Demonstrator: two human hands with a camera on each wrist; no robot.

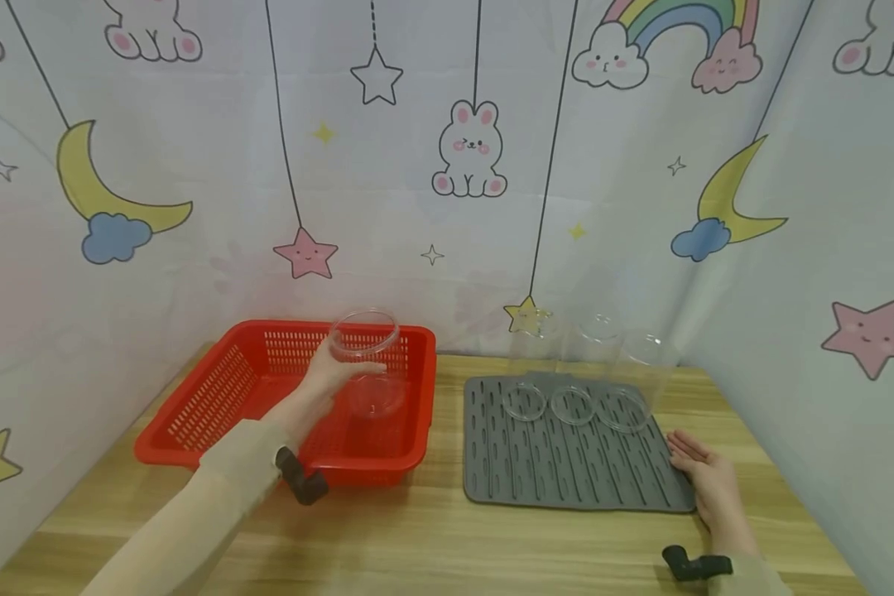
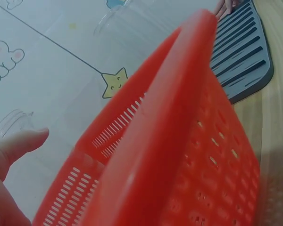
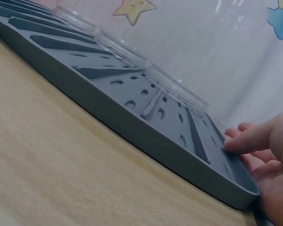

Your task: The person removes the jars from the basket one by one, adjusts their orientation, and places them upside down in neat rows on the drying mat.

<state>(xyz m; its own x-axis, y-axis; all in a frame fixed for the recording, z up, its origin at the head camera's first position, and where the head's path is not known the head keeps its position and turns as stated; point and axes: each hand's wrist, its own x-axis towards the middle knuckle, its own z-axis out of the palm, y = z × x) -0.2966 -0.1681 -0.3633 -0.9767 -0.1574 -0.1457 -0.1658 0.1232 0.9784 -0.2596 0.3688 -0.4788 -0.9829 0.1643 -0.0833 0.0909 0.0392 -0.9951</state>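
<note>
In the head view my left hand grips a clear cup over the red basket, its wide round end uppermost. The left wrist view catches the thumb and part of the cup's rim; the rest is cut off. My right hand lies at the right edge of a grey ridged drying mat, fingers touching that edge. In the right wrist view, the fingers reach over the mat's corner. Three clear cups stand in a row on the mat's back half.
The basket's slotted walls rise around the left hand. A wooden table runs beneath basket and mat. Behind and at both sides hangs a white curtain printed with stars, moons and rabbits.
</note>
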